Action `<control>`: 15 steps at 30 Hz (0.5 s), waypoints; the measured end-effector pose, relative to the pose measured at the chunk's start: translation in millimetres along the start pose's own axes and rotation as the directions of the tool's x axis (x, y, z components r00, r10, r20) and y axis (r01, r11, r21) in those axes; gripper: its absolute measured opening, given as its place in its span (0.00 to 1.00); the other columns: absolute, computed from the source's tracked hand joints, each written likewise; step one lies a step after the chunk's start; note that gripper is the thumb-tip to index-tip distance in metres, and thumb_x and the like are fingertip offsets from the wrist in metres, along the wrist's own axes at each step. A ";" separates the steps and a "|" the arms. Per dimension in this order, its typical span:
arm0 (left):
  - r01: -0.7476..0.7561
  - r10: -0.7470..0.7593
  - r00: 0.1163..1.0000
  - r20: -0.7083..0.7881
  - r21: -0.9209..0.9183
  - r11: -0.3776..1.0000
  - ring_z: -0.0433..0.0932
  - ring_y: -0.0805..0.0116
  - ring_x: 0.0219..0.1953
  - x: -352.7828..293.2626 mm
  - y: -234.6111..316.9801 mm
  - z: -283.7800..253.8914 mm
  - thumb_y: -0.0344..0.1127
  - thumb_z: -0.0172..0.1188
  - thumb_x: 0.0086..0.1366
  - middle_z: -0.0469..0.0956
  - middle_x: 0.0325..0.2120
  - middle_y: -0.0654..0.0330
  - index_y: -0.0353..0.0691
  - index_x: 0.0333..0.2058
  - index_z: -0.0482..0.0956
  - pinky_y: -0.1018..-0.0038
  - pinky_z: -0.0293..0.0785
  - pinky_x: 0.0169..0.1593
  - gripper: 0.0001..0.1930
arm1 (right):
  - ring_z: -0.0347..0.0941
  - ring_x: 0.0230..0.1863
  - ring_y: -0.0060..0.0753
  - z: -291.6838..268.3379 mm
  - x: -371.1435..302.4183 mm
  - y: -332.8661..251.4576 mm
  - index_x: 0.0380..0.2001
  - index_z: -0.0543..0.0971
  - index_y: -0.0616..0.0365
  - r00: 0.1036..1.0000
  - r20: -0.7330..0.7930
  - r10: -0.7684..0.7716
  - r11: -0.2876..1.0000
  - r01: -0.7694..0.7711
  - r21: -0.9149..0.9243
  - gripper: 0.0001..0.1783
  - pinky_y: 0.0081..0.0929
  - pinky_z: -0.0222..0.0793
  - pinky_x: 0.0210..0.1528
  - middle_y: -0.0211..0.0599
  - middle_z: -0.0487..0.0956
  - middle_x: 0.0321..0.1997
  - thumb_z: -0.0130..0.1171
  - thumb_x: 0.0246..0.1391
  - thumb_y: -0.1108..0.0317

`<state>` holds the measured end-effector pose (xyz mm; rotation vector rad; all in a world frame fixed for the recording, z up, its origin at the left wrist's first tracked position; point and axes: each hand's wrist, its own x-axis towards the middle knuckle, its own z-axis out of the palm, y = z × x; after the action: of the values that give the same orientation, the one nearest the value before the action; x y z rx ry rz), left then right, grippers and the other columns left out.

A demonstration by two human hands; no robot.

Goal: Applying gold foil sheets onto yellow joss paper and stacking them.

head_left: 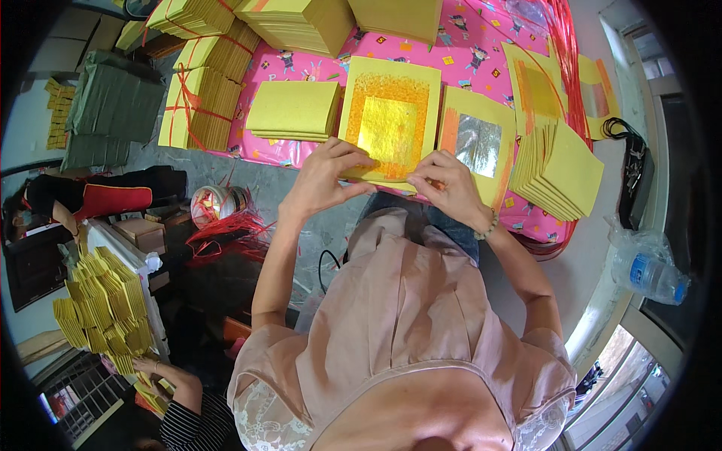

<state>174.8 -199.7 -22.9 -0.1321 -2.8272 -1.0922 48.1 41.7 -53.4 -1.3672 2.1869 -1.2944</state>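
A yellow paper sheet (430, 83) with an orange-printed border and a shiny gold foil square lies in front of me at the table's near edge. My left hand (327, 177) is at its near left corner, fingers curled over the edge and thumb stretched along below it. At the near right corner my right hand (453, 186) pinches the edge, its fingers bent in. Just left of the sheet sits a folded yellow paper stack (292, 107). To the right, beside my right hand, lies a yellow sheet with a silver foil square (479, 143).
Tied yellow paper bundles (199, 109) stand at the back left on the pink patterned tablecloth (293, 154). A fanned yellow stack (560, 173) and red strings (575, 75) are at right, near a plastic bottle (654, 276). Two people work at left by another paper pile (105, 301).
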 end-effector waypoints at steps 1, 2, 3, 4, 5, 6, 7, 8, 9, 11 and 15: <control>-0.008 0.008 1.000 -0.006 0.040 0.999 0.77 0.57 0.45 0.4 -2.7 2.9 0.42 0.74 0.51 0.81 0.39 0.59 0.41 0.40 0.85 0.65 0.74 0.49 0.19 | 0.74 0.34 0.34 0.1 0.5 0.5 0.30 0.85 0.60 1.000 -0.002 0.001 1.000 -0.001 0.001 0.06 0.28 0.69 0.34 0.34 0.79 0.30 0.68 0.53 0.68; -0.014 0.016 1.000 -0.013 0.081 0.997 0.76 0.58 0.44 0.2 -4.5 4.7 0.42 0.74 0.51 0.81 0.38 0.59 0.41 0.40 0.85 0.65 0.74 0.48 0.19 | 0.74 0.34 0.33 0.5 0.7 1.0 0.30 0.85 0.60 1.000 -0.002 0.003 1.000 -0.003 0.028 0.06 0.28 0.69 0.34 0.34 0.79 0.30 0.68 0.53 0.68; -0.015 0.016 1.000 -0.011 0.081 0.997 0.76 0.58 0.44 -1.1 -5.5 5.4 0.42 0.74 0.51 0.81 0.38 0.59 0.41 0.40 0.85 0.65 0.74 0.48 0.19 | 0.74 0.34 0.32 0.9 0.7 1.3 0.30 0.85 0.60 1.000 -0.002 0.005 0.998 -0.005 0.056 0.06 0.28 0.68 0.34 0.34 0.79 0.30 0.68 0.53 0.68; -0.006 0.006 1.000 -0.006 0.075 0.997 0.76 0.58 0.44 -0.3 -4.9 5.0 0.42 0.73 0.51 0.81 0.38 0.59 0.41 0.40 0.85 0.65 0.74 0.48 0.19 | 0.74 0.34 0.32 1.0 0.7 2.0 0.30 0.85 0.60 1.000 -0.004 0.007 0.998 -0.007 0.055 0.06 0.28 0.68 0.34 0.34 0.79 0.30 0.68 0.53 0.68; 0.004 -0.004 1.000 -0.002 0.069 0.998 0.76 0.59 0.44 0.1 -4.7 5.1 0.42 0.73 0.51 0.81 0.38 0.59 0.41 0.40 0.85 0.65 0.74 0.48 0.18 | 0.74 0.34 0.32 1.3 0.5 2.6 0.29 0.85 0.60 1.000 -0.002 0.020 0.998 -0.020 0.064 0.06 0.27 0.68 0.34 0.33 0.79 0.30 0.68 0.53 0.68; 0.004 -0.004 1.000 0.001 0.067 0.998 0.76 0.59 0.44 0.1 -5.3 5.7 0.42 0.73 0.51 0.81 0.38 0.59 0.41 0.40 0.85 0.65 0.74 0.48 0.18 | 0.74 0.33 0.32 1.7 0.1 3.2 0.29 0.85 0.60 0.999 0.001 0.034 0.997 -0.034 0.073 0.06 0.27 0.68 0.33 0.33 0.78 0.29 0.68 0.53 0.69; 0.005 -0.005 1.000 0.000 0.067 0.998 0.76 0.59 0.44 0.7 -6.5 5.8 0.42 0.73 0.51 0.82 0.38 0.60 0.41 0.40 0.86 0.65 0.74 0.48 0.18 | 0.74 0.33 0.32 2.0 0.8 4.3 0.29 0.85 0.60 0.999 0.002 0.035 0.997 -0.035 0.074 0.06 0.27 0.68 0.33 0.33 0.78 0.29 0.68 0.53 0.69; 0.007 -0.007 1.000 0.001 0.066 0.998 0.76 0.59 0.44 1.0 -7.6 6.2 0.43 0.73 0.51 0.82 0.38 0.60 0.41 0.40 0.86 0.65 0.74 0.48 0.18 | 0.74 0.33 0.31 2.3 1.3 5.4 0.29 0.85 0.60 0.999 0.006 0.043 0.995 -0.043 0.087 0.06 0.27 0.68 0.33 0.33 0.78 0.29 0.68 0.53 0.68; 0.009 -0.009 1.000 0.003 0.063 0.998 0.76 0.59 0.44 1.4 -8.0 6.4 0.43 0.73 0.51 0.82 0.38 0.60 0.41 0.40 0.86 0.65 0.74 0.48 0.18 | 0.73 0.33 0.31 2.9 1.6 6.5 0.29 0.85 0.60 0.999 0.010 0.051 0.994 -0.052 0.099 0.06 0.27 0.68 0.33 0.33 0.78 0.29 0.68 0.53 0.68; 0.025 -0.025 1.000 0.007 0.075 0.997 0.76 0.59 0.44 2.7 -3.1 3.9 0.43 0.73 0.51 0.82 0.38 0.60 0.42 0.40 0.86 0.65 0.73 0.49 0.18 | 0.73 0.33 0.31 0.8 1.5 4.4 0.29 0.85 0.60 0.998 0.009 0.060 0.993 -0.061 0.102 0.06 0.27 0.68 0.33 0.33 0.78 0.29 0.68 0.53 0.68; 0.019 -0.020 1.000 0.010 0.074 0.997 0.76 0.58 0.45 4.0 -6.0 3.6 0.43 0.73 0.51 0.82 0.39 0.60 0.42 0.40 0.86 0.65 0.73 0.50 0.18 | 0.73 0.33 0.30 0.9 3.4 6.5 0.29 0.85 0.59 0.998 0.012 0.068 0.991 -0.068 0.111 0.06 0.27 0.68 0.33 0.32 0.78 0.29 0.68 0.53 0.68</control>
<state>169.9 -201.5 -29.0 -0.1043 -2.8797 -0.9914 43.0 39.4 -58.3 -1.2435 2.1028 -1.3608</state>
